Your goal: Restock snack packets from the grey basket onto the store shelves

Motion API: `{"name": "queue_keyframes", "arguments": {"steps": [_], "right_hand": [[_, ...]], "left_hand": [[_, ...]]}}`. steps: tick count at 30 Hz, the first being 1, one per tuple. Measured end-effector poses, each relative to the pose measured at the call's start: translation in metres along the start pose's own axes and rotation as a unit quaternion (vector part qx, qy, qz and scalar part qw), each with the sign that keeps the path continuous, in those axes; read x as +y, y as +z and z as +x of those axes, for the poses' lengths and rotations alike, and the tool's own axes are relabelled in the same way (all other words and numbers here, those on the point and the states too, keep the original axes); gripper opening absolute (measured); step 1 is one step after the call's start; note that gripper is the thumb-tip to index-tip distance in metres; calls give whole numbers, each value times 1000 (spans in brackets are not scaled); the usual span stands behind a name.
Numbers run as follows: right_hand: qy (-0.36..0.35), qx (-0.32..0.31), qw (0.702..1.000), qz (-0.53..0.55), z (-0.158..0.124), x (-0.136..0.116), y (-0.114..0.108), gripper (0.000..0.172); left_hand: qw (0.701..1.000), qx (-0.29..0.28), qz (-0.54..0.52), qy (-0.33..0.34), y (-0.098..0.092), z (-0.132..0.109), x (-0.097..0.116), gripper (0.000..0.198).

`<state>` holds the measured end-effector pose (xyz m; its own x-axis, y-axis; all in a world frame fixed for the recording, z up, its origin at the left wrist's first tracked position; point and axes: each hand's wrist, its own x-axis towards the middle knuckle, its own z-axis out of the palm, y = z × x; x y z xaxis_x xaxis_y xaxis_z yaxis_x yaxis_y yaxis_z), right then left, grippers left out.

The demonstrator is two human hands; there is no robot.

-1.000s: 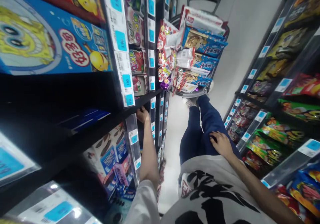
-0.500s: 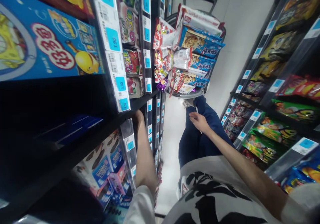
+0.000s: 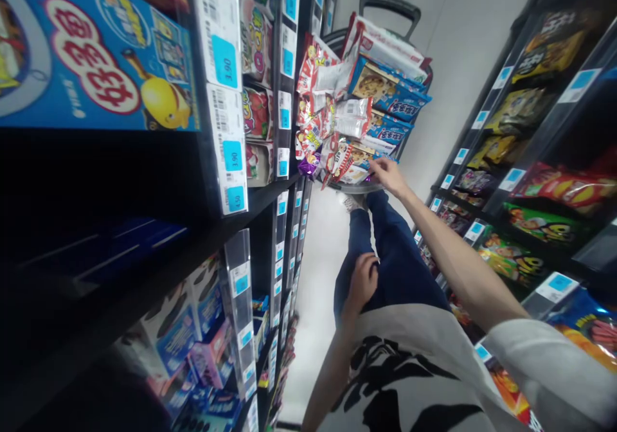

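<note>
My right hand [image 3: 388, 175] reaches forward to the near edge of a cart [image 3: 385, 8] piled with snack packets [image 3: 366, 117]. Its fingers touch the lowest packets at the pile's front; whether they grip one is hidden. My left hand [image 3: 362, 282] hangs by my thigh against my dark blue trousers [image 3: 395, 258], fingers loosely curled, with nothing visible in it. A blue cookie packet [image 3: 385, 91] lies on top of the pile.
Black shelving with blue price tags [image 3: 231, 155] lines the aisle's left side, holding blue boxes [image 3: 96, 65] and smaller boxes below [image 3: 202, 316]. Shelves of chip bags [image 3: 544, 226] run along the right. A pale floor strip [image 3: 313, 271] lies between.
My left hand has come off the left shelf edge and dropped to my thigh. My right hand has lifted from my leg and stretched forward to the cart's packets.
</note>
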<state>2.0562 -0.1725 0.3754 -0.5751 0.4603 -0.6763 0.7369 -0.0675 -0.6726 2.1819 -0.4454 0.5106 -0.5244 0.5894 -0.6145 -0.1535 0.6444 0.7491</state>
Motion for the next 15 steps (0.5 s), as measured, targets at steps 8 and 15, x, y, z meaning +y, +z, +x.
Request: {"name": "queue_keyframes", "arguments": {"steps": [8, 15], "right_hand": [[-54, -13, 993, -108, 27, -52, 39, 35], [-80, 42, 986, -141, 44, -61, 48, 25]], "left_hand": [[995, -74, -40, -56, 17, -8, -16, 28], [984, 62, -83, -142, -48, -1, -47, 26]]}}
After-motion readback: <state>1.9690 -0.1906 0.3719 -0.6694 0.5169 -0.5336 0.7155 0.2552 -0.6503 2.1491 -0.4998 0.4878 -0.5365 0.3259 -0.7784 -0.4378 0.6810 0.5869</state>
